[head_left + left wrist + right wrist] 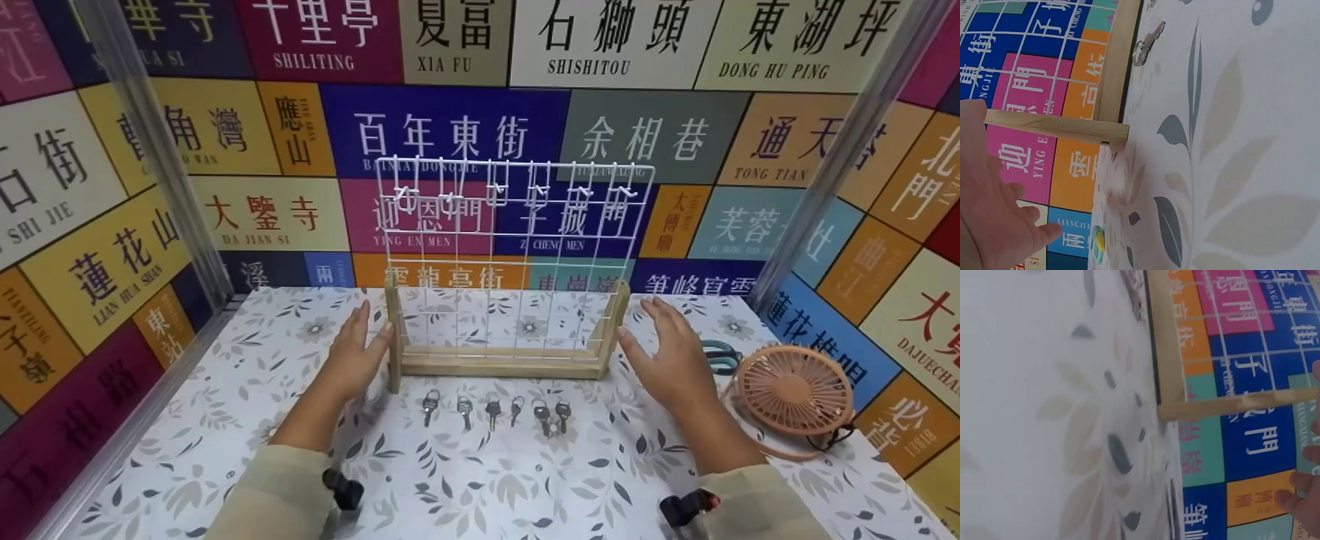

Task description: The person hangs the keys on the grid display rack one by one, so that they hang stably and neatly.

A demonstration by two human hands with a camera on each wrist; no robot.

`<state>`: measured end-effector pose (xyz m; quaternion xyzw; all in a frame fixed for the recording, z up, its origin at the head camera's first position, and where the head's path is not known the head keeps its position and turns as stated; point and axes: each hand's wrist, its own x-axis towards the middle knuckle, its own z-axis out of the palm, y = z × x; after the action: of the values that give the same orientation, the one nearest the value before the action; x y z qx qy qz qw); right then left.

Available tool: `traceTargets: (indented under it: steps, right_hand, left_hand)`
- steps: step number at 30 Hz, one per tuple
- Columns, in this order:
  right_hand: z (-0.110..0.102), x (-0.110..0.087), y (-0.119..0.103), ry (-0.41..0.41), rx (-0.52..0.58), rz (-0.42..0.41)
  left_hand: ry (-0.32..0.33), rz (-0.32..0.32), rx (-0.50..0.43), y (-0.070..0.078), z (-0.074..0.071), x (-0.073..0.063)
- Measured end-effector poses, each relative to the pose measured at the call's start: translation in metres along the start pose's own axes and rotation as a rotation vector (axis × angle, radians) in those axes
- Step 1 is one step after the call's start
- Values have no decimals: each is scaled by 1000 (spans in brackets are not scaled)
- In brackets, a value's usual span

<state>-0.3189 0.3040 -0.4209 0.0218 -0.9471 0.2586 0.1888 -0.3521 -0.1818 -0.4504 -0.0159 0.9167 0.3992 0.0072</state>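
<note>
A white wire grid rack [517, 262] stands upright in a wooden base [502, 370], several hooks [496, 189] along its top. My left hand [358, 356] is beside the left wooden post [392, 330], fingers extended and thumb at the post. On the other side, my right hand [670, 364] is held likewise by the right post [615, 322]. Whether either thumb touches wood, I cannot tell. Neither hand holds anything. Several metal keys [493, 412] on rings lie in a row before the base; one key [1154, 36] shows in the left wrist view.
To the right, an orange round fan [795, 390] stands on the table, with a dark teal looped object [720, 358] behind it. A leaf-patterned cover [480, 480] spreads over the table. Colorful sign-printed walls [442, 112] and clear corner posts [847, 142] enclose it.
</note>
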Motion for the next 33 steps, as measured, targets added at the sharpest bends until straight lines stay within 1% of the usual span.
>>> traceTargets:
  steps: [4,6,7,9,11,14,16,18,20,22,27,31,33]
  right_hand:
    - [-1,-6,-15,125,97,-45]
    - [0,-9,-21,174,143,-75]
    - [1,-10,-24,186,163,-88]
    - [3,-11,-30,184,199,-96]
    - [6,-11,-35,153,238,-92]
    - [11,-9,-43,93,282,-70]
    - [16,-8,-49,58,321,-52]
    - [20,-7,-53,29,357,-36]
    - [25,-6,-57,-3,398,-17]
    - [30,-5,-58,-47,437,-1]
    - [41,-6,-53,-166,509,27]
    - [51,-7,-42,-292,559,55]
    - [56,-7,-37,-359,579,73]
  left_hand:
    - [-30,9,-164,0,1,0]
    - [-42,15,-255,-1,2,0]
    - [-49,9,-307,-1,3,-1]
    - [-72,-24,-427,0,6,-1]
    - [-91,-70,-547,0,10,0]
    - [-97,-153,-709,2,16,3]
    - [-88,-184,-777,2,20,4]
    - [-82,-199,-820,1,23,4]
    - [-84,-197,-842,0,25,2]
    - [-90,-210,-844,-2,27,0]
    - [-140,-202,-878,-7,29,0]
    - [-199,-165,-911,-14,27,-1]
    - [-235,-126,-938,-19,27,-1]
